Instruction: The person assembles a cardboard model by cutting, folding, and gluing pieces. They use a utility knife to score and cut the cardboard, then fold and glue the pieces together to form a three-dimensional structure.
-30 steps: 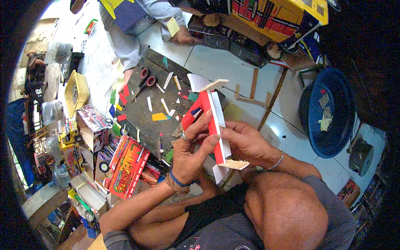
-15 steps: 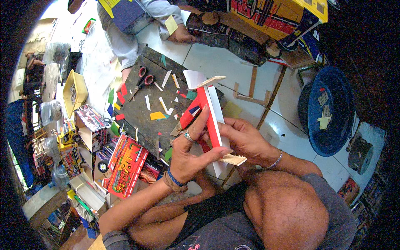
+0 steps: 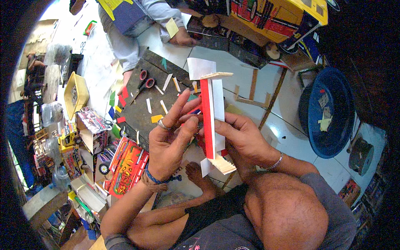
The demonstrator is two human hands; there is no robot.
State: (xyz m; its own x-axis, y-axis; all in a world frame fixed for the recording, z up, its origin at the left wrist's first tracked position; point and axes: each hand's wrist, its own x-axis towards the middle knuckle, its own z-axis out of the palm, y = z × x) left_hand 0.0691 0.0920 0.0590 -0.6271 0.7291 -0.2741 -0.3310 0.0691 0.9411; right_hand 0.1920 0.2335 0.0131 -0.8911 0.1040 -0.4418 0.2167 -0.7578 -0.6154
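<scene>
We hold a red-and-white card panel [image 3: 211,118] upright betw both hands, above the tiled floor [image 3: 283,104], just over our lap. Left hand [image 3: 168,143]: fingers part spread, thumb + fingertips pinching the panel's left edge abt mid-height; ring on one finger, blue cord at wrist. Right hand [image 3: 241,135]: curled around the panel's right side, thumb pressed on the white face, fingers behind; thin bracelet at wrist. Panel has a flat pale wood strip across its top end and another at bottom end, nr our knee.

Beyond the hands: dark cutting mat [image 3: 150,98] on floor, w/ loose paper scraps in white, yellow, red, green. Red-handled scissors [image 3: 143,83] lie on the mat, well apart from us. Left of the mat: yellow bowl-like tray [image 3: 77,93] and printed cardboard sheets [image 3: 127,166]. Right: blue basin [image 3: 329,112] w/ a few scraps inside. Far side: another person's hand [image 3: 183,38] rests on the floor nr a yellow paper piece; big yellow model truck [image 3: 279,18] behind.
</scene>
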